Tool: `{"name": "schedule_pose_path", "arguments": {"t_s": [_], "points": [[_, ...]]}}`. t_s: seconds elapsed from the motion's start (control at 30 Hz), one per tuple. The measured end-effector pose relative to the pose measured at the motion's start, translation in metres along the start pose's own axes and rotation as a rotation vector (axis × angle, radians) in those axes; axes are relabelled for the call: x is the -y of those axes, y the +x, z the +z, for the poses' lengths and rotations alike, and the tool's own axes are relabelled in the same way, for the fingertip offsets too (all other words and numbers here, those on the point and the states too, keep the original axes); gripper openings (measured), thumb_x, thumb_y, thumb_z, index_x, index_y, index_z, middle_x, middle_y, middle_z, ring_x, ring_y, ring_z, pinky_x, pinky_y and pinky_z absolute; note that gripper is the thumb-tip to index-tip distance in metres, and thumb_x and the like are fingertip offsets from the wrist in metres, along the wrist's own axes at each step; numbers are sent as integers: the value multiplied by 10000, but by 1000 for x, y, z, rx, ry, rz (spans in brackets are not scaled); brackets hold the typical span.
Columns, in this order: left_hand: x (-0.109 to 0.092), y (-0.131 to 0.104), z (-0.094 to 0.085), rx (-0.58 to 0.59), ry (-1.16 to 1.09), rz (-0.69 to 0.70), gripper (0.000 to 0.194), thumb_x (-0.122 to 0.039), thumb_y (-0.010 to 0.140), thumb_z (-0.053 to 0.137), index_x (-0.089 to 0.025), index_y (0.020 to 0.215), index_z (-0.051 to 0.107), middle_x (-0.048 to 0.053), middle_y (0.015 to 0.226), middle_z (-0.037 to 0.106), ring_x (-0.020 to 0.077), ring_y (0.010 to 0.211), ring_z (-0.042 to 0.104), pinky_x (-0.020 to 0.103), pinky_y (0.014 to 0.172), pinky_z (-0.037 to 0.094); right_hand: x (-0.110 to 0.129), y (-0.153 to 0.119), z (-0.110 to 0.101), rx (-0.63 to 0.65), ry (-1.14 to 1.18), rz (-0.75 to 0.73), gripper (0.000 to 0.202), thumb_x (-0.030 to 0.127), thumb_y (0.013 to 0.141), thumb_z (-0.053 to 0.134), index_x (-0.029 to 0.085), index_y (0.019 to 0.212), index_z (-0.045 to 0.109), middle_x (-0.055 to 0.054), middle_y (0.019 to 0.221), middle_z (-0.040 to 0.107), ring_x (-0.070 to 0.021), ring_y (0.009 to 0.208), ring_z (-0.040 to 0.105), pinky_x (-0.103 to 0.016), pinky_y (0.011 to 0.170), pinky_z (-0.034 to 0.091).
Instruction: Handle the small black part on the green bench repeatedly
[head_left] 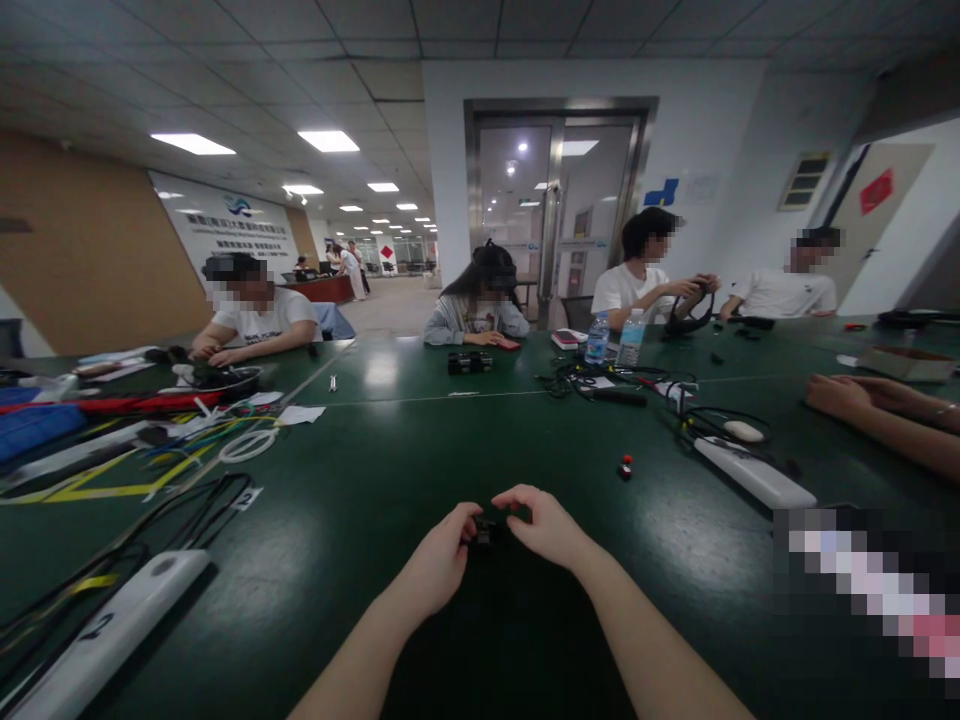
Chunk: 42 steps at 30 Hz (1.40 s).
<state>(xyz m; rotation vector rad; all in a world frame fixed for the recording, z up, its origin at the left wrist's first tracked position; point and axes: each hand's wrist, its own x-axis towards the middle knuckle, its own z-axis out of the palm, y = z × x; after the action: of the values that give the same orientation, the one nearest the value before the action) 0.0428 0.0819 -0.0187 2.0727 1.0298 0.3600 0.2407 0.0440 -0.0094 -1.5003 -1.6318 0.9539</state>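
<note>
A small black block-like object [484, 534] is on or just above the green table in front of me; its kind is too dark to make out. My left hand [444, 560] closes its fingertips on the object's left side. On the other side, my right hand [546, 524] curves its fingers with thumb and index apart, close to the object, and nothing shows between them. Farther right lies a small red-and-black item [625, 467].
White power strips lie at left [124, 630] and right [754, 472], with cables around them. Two water bottles [630, 338] stand across the green table [420, 440], near a black device [469, 362]. Several people sit around; another person's hands [844, 395] rest at right.
</note>
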Motion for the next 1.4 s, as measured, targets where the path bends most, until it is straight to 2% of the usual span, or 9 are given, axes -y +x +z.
{"name": "schedule_pose_path", "arguments": {"t_s": [0.17,0.4,0.67,1.2,1.33,1.4], "points": [[2,4,1,-23,-57,-4,493,-38,719,415,-231,1171,376,30,968,522,142,888,516,285,816,428,4,-3,2,103,-101,-132,310,187,699,571,241,1000,624,-36,1025,583,-206,998,490,-350,894,366],[5,5,2,-42,-107,-1,521,-43,725,432,-259,1194,359,28,1003,500,136,873,513,282,791,442,3,-3,7,164,-122,-99,304,286,695,615,271,998,617,-26,1042,554,-221,1001,468,-365,857,374],[4,4,1,-29,-141,-13,529,-43,735,440,-260,1210,353,35,1031,476,132,864,514,277,782,459,5,-1,15,142,-162,-77,234,298,724,599,280,956,627,-18,980,563,-206,944,486,-351,805,389],[2,6,0,-19,-165,23,520,-15,722,433,-237,1187,362,27,984,483,117,846,520,286,821,461,8,0,19,108,-210,-71,183,275,703,615,243,882,630,-23,907,572,-206,903,508,-341,774,398],[3,7,0,7,-179,36,510,-41,737,444,-233,1199,347,32,982,488,125,856,525,297,817,464,11,-1,20,108,-155,-31,165,284,713,600,244,871,627,-20,918,572,-196,884,518,-327,747,411],[2,7,-1,16,-168,21,500,-52,741,449,-234,1196,351,33,981,496,128,856,529,296,810,465,10,0,21,94,-48,20,173,294,719,594,241,882,621,-19,913,585,-186,853,532,-321,731,420]]}}
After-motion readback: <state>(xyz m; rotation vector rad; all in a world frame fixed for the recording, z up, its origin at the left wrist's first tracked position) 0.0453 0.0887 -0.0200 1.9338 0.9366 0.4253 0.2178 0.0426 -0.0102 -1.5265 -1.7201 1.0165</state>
